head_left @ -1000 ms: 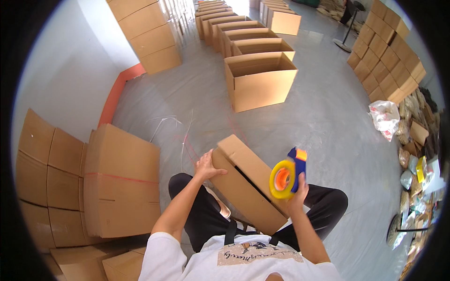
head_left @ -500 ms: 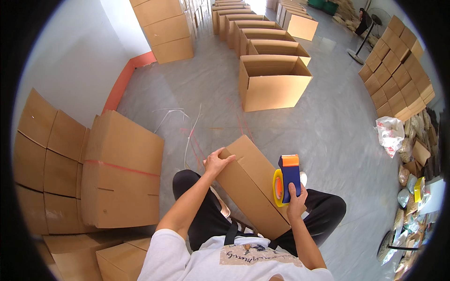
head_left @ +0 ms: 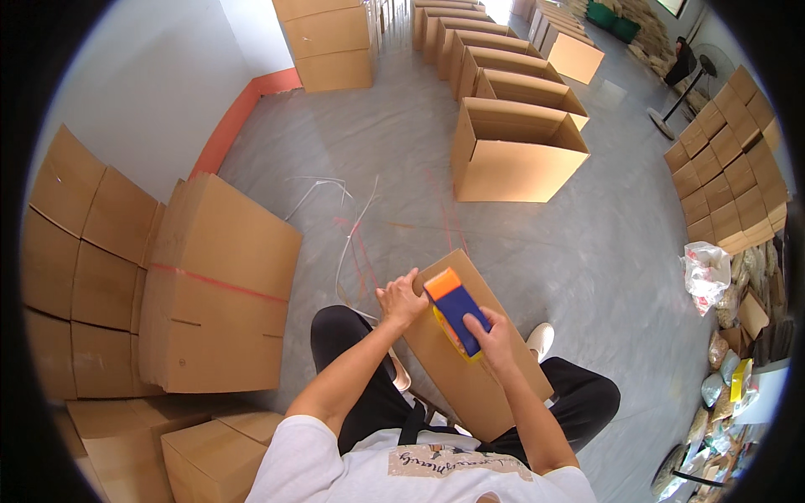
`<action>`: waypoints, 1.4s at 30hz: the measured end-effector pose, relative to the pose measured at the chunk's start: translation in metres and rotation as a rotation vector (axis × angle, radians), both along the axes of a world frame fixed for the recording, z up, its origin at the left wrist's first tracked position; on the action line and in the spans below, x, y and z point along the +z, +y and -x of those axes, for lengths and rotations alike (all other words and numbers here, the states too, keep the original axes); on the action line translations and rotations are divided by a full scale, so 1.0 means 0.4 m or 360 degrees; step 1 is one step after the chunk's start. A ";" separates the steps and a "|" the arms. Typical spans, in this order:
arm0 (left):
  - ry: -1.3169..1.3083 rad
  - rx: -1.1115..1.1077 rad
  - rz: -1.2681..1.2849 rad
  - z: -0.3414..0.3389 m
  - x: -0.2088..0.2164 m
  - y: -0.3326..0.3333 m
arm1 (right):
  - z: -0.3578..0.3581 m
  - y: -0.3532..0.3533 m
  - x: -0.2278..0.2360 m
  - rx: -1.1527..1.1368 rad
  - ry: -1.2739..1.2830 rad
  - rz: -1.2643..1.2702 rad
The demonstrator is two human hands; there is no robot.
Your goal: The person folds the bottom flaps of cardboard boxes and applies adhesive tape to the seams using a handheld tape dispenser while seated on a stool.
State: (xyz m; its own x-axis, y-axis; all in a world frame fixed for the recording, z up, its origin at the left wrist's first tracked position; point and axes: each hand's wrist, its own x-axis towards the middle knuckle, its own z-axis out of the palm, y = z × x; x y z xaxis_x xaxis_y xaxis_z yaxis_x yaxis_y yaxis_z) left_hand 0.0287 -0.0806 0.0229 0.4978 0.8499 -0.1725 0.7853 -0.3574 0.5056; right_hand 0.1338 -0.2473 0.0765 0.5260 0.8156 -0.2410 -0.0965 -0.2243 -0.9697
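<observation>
A brown cardboard box rests across my lap, its long closed face turned up. My left hand grips the box's far left corner. My right hand is closed around a tape dispenser with a blue body, an orange end and yellow trim. The dispenser lies flat on the box's top face near its far end.
Flattened cardboard sheets lean in stacks at my left, with small boxes below them. Open boxes stand in a row ahead on the grey floor. White straps lie on the floor. Stacked boxes and plastic bags line the right side.
My right hand has lowered the tape dispenser from upright beside the box down flat onto its top face. The box has tilted flatter across my lap.
</observation>
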 end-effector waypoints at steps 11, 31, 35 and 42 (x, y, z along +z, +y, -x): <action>-0.1109 -0.0035 0.0863 0.025 0.005 0.057 | 0.020 -0.063 -0.003 -0.0083 -0.0123 -0.0165; -0.1161 -0.0103 0.2749 0.020 0.031 0.071 | 0.021 -0.049 -0.006 -0.0027 -0.0045 -0.0150; -0.1136 -0.0368 0.2571 0.022 0.007 0.100 | 0.019 -0.035 0.009 0.0005 -0.0095 -0.0048; -0.0945 -0.0180 0.1946 0.008 -0.024 0.157 | 0.003 -0.010 0.037 0.0143 -0.0007 0.0024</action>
State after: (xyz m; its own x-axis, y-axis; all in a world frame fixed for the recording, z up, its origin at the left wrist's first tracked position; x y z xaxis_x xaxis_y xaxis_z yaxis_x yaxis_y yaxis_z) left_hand 0.0257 -0.0179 0.0132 0.8161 0.2601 -0.5160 0.3374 0.5105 0.7909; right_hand 0.1325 -0.2512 0.0911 0.4521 0.8557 -0.2517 -0.0712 -0.2466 -0.9665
